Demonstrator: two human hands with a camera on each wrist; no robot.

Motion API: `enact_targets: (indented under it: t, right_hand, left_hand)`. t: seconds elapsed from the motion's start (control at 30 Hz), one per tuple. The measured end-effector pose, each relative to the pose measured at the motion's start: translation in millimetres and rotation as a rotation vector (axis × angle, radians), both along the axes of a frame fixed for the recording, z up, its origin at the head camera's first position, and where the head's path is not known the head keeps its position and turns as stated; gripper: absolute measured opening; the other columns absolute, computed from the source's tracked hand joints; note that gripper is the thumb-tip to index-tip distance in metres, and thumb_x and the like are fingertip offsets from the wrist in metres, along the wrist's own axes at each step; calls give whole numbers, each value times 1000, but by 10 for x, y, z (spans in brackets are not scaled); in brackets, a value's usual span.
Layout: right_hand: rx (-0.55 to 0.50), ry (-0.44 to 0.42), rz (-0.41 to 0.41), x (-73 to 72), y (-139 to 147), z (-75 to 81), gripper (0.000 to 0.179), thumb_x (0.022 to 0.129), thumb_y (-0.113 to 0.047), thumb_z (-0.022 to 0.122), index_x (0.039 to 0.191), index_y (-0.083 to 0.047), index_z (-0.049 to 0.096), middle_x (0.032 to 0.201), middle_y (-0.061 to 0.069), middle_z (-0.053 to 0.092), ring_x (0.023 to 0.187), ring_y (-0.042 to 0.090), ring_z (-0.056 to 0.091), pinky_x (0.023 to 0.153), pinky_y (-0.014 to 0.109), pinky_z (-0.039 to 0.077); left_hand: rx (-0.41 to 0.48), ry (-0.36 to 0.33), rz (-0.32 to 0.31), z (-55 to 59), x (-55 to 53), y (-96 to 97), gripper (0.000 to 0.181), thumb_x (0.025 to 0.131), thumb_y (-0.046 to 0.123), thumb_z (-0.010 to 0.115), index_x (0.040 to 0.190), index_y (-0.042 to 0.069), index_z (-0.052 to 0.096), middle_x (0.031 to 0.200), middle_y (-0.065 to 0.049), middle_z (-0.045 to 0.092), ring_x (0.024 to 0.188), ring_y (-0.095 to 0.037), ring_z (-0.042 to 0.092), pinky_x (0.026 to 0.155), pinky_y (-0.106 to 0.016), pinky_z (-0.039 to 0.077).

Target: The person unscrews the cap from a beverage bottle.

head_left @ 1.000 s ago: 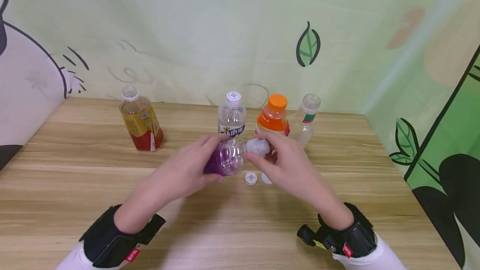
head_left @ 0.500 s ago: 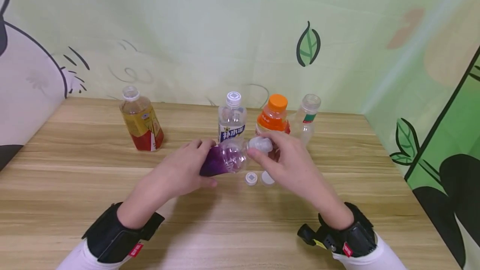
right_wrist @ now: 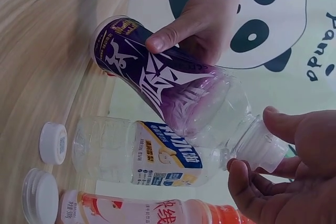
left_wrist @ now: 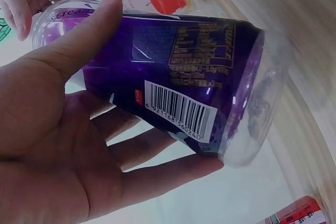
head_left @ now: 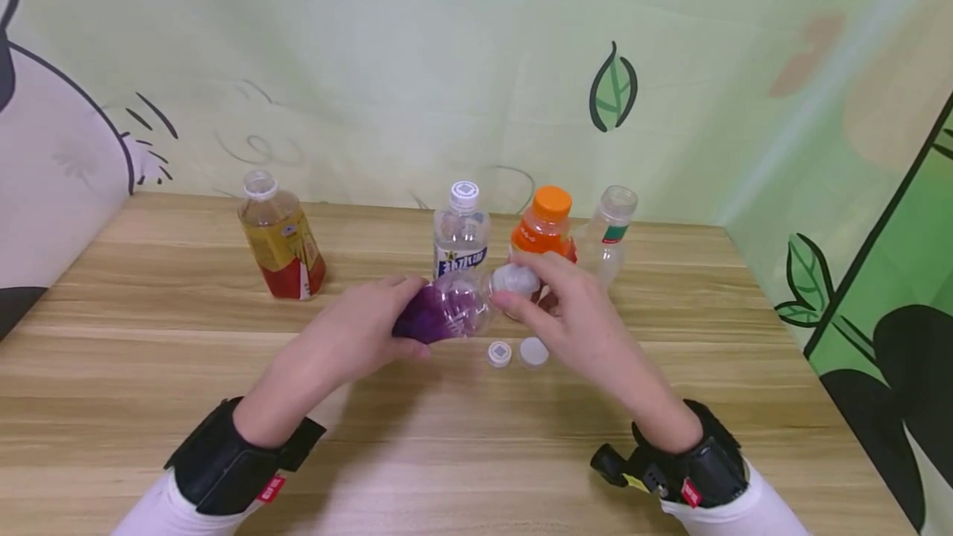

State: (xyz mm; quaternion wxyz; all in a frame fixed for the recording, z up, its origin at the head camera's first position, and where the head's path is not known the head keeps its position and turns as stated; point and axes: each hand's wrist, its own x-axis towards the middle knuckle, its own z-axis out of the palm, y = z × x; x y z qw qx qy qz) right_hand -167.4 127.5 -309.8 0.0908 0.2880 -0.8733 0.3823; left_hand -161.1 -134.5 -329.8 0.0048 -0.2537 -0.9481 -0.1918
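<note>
My left hand (head_left: 357, 325) grips a clear plastic bottle with a purple label (head_left: 435, 313) around its body. The bottle is tilted nearly on its side above the table, its neck toward the right. In the left wrist view its barcode (left_wrist: 181, 111) faces the camera, with the thumb lying across the label. At the bottle's neck, my right hand (head_left: 573, 313) pinches a translucent white cap (right_wrist: 262, 145) between thumb and fingers. Two loose white caps lie on the table below: a small one (head_left: 500, 354) and a wider one (head_left: 533, 351).
Behind the hands stand a clear bottle with a white cap (head_left: 460, 230), an orange-capped bottle (head_left: 547, 226) and an uncapped clear bottle (head_left: 612, 230). An uncapped bottle with a gold and red label (head_left: 283, 246) stands at the left. A printed cloth (head_left: 357, 64) hangs behind the wooden table (head_left: 447, 470).
My left hand and the purple-labelled bottle have shifted slightly left, and more of the label shows. My right hand stays at the cap, its fingers slightly moved.
</note>
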Motion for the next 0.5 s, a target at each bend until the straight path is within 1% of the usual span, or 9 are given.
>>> enact_targets:
  t: [0.17,0.33,0.5]
  right_hand:
    - [-15,-5,47,-19,19,-18,42,95,-13,76,133,0,62,114,8,68,88,18,62,73,32,58]
    - [-28,20,78,-8,20,-9,45,93,-9,77,134,0,62,118,9,67,89,17,60,71,30,57]
    - [-32,16,97,-2,20,1,48,92,-5,77,137,-2,61,121,8,66,89,17,58,71,29,56]
  left_hand:
    - [-3,-15,2,14,-9,1,60,83,30,88,127,-1,60,110,-15,69,99,-30,68,88,-49,56]
    - [5,-20,2,16,-6,-1,60,84,30,88,127,-1,60,111,-15,69,100,-30,67,88,-49,56]
    - [9,-40,8,12,-8,-5,61,85,30,87,130,0,59,115,-16,68,103,-31,67,90,-50,55]
